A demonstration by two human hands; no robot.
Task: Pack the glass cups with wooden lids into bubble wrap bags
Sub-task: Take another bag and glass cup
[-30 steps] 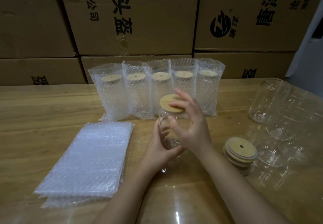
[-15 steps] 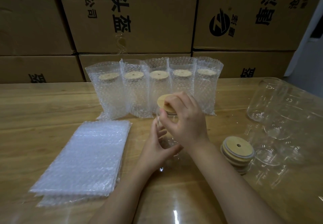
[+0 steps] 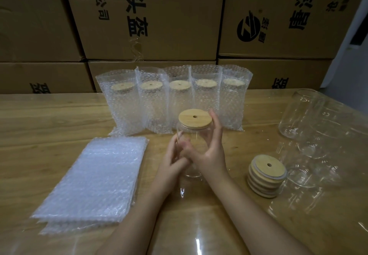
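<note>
Head view: both hands are wrapped round one glass cup (image 3: pixel 196 139). The left hand (image 3: pixel 173 156) is on its left wall. The right hand (image 3: pixel 209 151) is on the right, its fingertips up by the rim of the wooden lid (image 3: pixel 195 118) on top. The cup stands upright on the table (image 3: pixel 39 125), in front of the person.

I'd call it stiff, slick and breakable, best held by the body because the lid might pull free.

The flat bubble wrap bags (image 3: pixel 93 179) lie to the left, limp and light, with nothing between. Five packed cups (image 3: pixel 173 99) stand just behind. The spare lids (image 3: pixel 266 175) and bare glasses (image 3: pixel 310 135) crowd the right forearm, so a careless swing could knock them.
</note>
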